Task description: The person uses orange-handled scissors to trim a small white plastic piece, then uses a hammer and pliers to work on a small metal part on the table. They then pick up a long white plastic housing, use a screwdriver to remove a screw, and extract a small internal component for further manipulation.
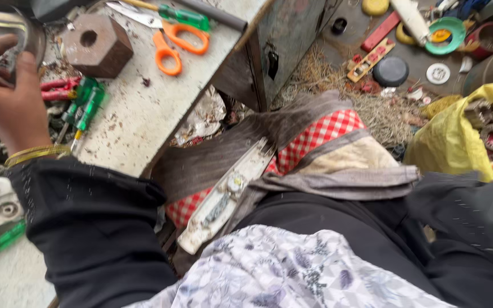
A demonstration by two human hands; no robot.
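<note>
One hand [4,94] is in view, wearing two thin gold bangles [35,154]. On the table [144,114] lie one pair of orange-handled scissors [172,43], one rusty six-sided metal block [97,44] with a single hole, and one green-handled screwdriver [181,14] at the far edge. Two more green-handled screwdrivers [87,105] lie side by side near the hand. On the floor sit one yellow bag [457,137], one black round lid [390,71] and one green ring [445,35].

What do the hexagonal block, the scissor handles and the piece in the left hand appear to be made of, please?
The hexagonal block looks like rusted steel: brown, matte, with a bored hole. The scissor handles look like smooth, glossy orange plastic. The round piece in the left hand seems to be bright metal, shiny and reflective, though blur leaves it uncertain.
</note>
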